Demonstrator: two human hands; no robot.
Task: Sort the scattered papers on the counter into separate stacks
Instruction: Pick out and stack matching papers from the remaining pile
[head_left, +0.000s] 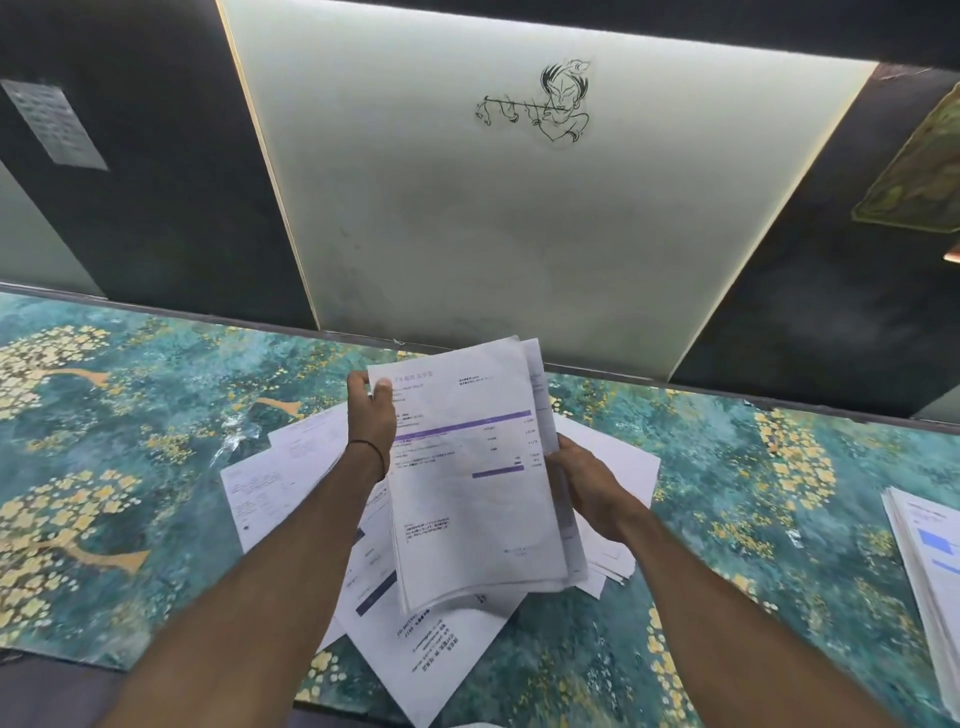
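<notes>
We hold a sheaf of papers (467, 493) up above the surface (130, 415). Our left grip (371, 415) pinches its top left corner, thumb on the front, and our right grip (587, 483) curls round its right edge from behind. Beneath the sheaf, scattered papers (441, 644) lie overlapping on the surface; a separate stack (930, 561) sits well apart at the right.

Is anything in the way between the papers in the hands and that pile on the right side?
Nothing visible. The left hand and right hand hold the sheets above the loose papers; only bare patterned counter lies between them and the right stack.
</notes>
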